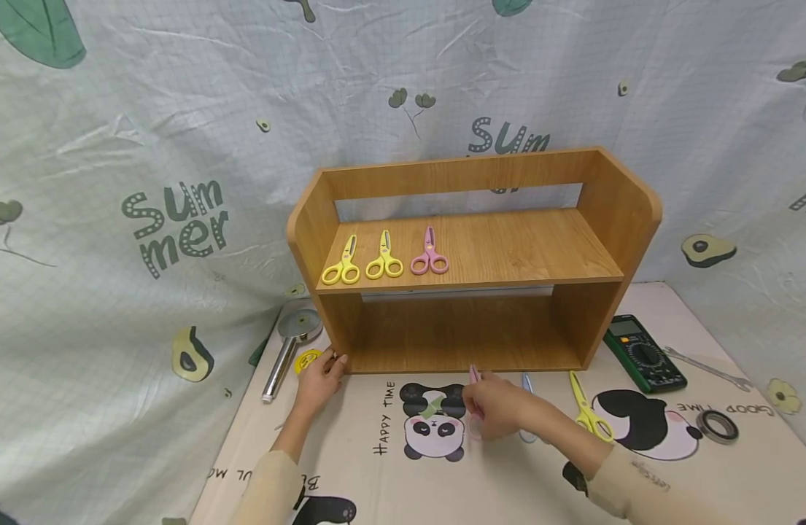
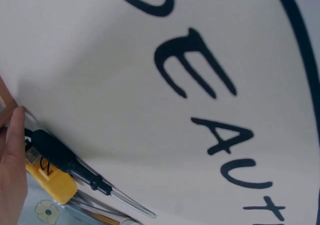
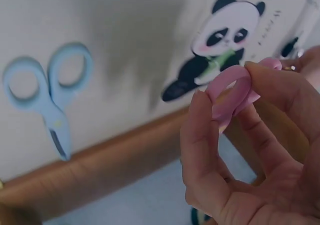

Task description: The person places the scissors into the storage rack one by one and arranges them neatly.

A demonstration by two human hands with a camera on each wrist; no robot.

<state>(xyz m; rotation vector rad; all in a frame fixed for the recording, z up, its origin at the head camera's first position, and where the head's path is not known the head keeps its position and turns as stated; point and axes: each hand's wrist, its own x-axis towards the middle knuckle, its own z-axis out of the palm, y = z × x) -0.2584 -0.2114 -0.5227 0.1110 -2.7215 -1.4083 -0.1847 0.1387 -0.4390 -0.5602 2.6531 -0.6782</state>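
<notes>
Panda-print mat is lying under both hands: right hand (image 3: 250, 150) is pinching light, stiff pink scissors (image 3: 235, 92) by the loops, while left hand (image 1: 319, 383), fingers relaxed, is touching the shelf (image 1: 468, 328) corner.

Around your wooden shelf (image 1: 481, 248)
You have two yellow scissors (image 1: 363, 261) and pink scissors (image 1: 429, 254) on its upper board, a multimeter (image 1: 644, 354) and wrench (image 1: 707, 369) right, a shower head (image 1: 289, 348) left.

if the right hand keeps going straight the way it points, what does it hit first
Probably the wooden shelf: the right hand, pinching pink scissors, points toward its open lower compartment, so likely the bottom front edge, though depth is unclear.
</notes>
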